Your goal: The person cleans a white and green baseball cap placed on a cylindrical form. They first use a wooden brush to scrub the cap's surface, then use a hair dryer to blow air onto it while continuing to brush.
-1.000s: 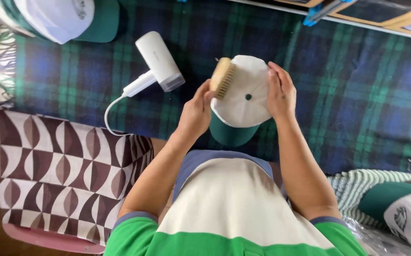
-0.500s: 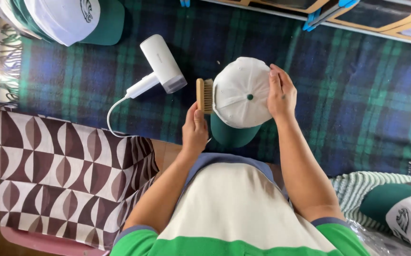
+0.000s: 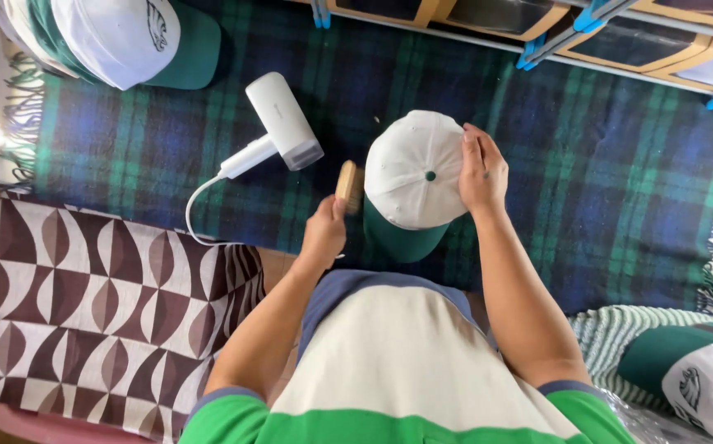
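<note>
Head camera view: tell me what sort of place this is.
Probably a home work table for cleaning caps: plaid blanket as a pad, stacked caps, a hair dryer.

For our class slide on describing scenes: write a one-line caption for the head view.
Left hand holds a wooden brush beside a white-and-green cap steadied by the right hand.

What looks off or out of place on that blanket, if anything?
Nothing is damaged or spilled. The left hand holds a wooden brush at the side of the white and green cap, and the right hand steadies its crown. The white hair dryer lies on its side, cord trailing off the plaid blanket.
</note>
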